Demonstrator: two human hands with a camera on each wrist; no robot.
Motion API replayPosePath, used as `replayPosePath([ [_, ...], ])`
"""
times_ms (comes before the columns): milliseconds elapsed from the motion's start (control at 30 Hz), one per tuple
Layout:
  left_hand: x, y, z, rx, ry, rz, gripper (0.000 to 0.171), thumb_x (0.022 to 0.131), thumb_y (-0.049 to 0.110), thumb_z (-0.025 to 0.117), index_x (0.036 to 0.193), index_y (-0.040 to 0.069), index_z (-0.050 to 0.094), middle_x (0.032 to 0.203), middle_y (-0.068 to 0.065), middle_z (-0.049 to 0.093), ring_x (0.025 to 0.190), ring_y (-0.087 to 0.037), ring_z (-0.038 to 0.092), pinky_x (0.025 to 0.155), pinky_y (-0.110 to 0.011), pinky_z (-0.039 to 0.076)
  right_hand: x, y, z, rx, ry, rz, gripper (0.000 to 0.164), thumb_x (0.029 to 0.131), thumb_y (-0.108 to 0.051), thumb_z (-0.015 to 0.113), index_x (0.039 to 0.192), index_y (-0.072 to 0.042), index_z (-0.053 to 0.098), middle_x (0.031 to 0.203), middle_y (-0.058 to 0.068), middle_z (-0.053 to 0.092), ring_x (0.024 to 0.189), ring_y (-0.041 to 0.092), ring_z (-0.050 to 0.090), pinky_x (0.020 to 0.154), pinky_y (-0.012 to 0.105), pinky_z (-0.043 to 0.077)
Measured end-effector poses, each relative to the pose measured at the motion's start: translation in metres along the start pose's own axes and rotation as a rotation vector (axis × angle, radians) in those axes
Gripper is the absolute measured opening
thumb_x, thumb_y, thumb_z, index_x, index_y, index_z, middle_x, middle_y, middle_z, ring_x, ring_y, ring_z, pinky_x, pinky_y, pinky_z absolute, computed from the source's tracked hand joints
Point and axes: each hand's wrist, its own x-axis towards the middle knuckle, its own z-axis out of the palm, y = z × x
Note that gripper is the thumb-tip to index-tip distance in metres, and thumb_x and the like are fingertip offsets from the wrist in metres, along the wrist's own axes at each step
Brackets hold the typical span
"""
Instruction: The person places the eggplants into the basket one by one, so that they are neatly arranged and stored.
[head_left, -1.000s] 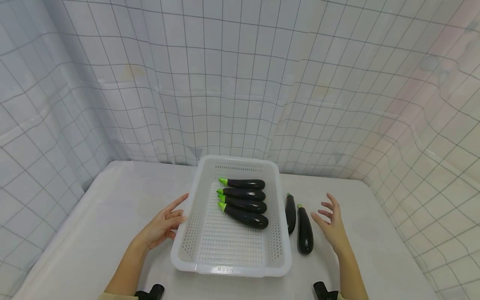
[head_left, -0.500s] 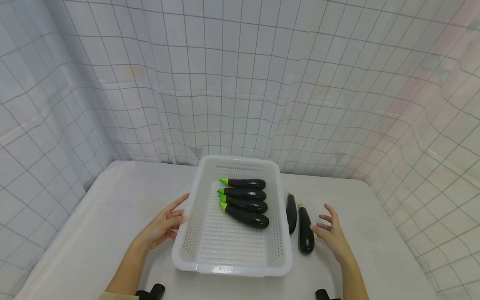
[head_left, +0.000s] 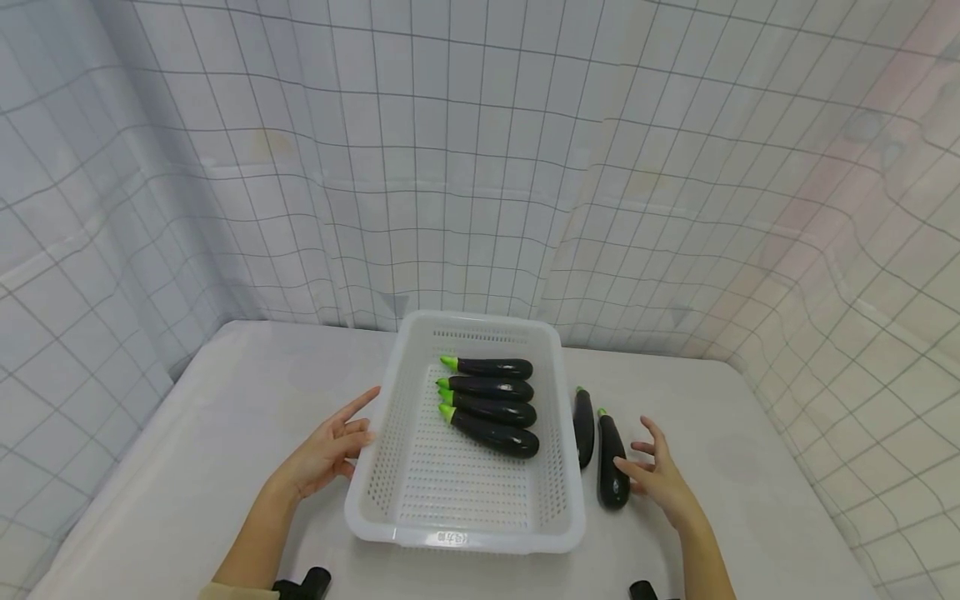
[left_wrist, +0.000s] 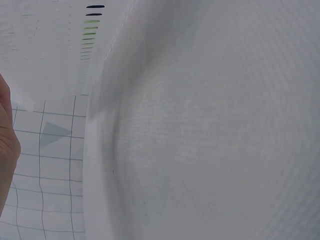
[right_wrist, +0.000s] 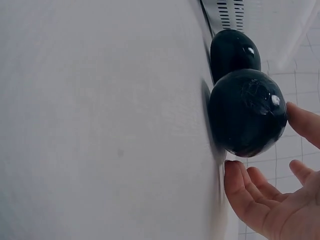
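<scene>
In the head view a white perforated plastic basket [head_left: 465, 492] holds several dark eggplants [head_left: 491, 433] with green stems, lying side by side. My left hand [head_left: 322, 454] is at its left rim, index finger stretched forward and thumb against the edge. Right of the basket, one eggplant [head_left: 613, 462] lies on the table with my right hand [head_left: 660, 479] beside it. The right wrist view shows the thumb [right_wrist: 304, 122] at the side of that eggplant's round end and the other fingers loosely bent near the tabletop. Another eggplant [head_left: 583, 429] lies between it and the basket.
A white cloth covers the table [head_left: 247, 383]. White curtains with a dark grid [head_left: 480, 183] hang behind it and on both sides. Black wrist straps [head_left: 303, 583] show at the bottom of the head view.
My right hand has moved left and slightly toward me, from beside the outer eggplant until its thumb overlaps it. The left hand, basket and eggplants stay in place.
</scene>
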Motion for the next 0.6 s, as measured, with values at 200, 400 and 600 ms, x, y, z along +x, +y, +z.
replayPosePath([
  [200, 0.0003, 0.0008, 0.0013, -0.005, -0.003, 0.007, 0.068, 0.093, -0.005, 0.039, 0.147, 0.014, 0.002, 0.106, -0.007, 0.058, 0.085, -0.02, 0.064, 0.057, -0.029, 0.055, 0.0009, -0.0006, 0.0044, -0.015, -0.014, 0.039, 0.086, 0.085, -0.022, 0.064, 0.145, -0.021, 0.003, 0.133, 0.025, 0.027, 0.111, 0.038, 0.041, 0.07, 0.032, 0.049],
  [400, 0.0002, 0.0027, 0.004, -0.016, 0.0, 0.012, 0.069, 0.093, -0.006, 0.039, 0.147, 0.013, 0.001, 0.106, -0.007, 0.059, 0.085, -0.02, 0.064, 0.057, -0.029, 0.055, 0.0009, -0.0005, 0.0061, -0.024, -0.033, 0.055, 0.084, 0.086, -0.025, 0.063, 0.145, -0.02, 0.003, 0.133, 0.027, 0.027, 0.117, 0.045, 0.036, 0.074, 0.037, 0.05],
  [600, -0.0002, 0.0034, 0.0045, -0.024, -0.002, 0.016, 0.069, 0.092, -0.006, 0.039, 0.147, 0.013, 0.001, 0.106, -0.006, 0.059, 0.085, -0.02, 0.064, 0.057, -0.029, 0.055, 0.0007, -0.0007, 0.0071, -0.05, -0.038, 0.084, 0.084, 0.085, -0.028, 0.063, 0.145, -0.018, 0.005, 0.13, 0.029, 0.03, 0.113, 0.043, 0.042, 0.075, 0.041, 0.051],
])
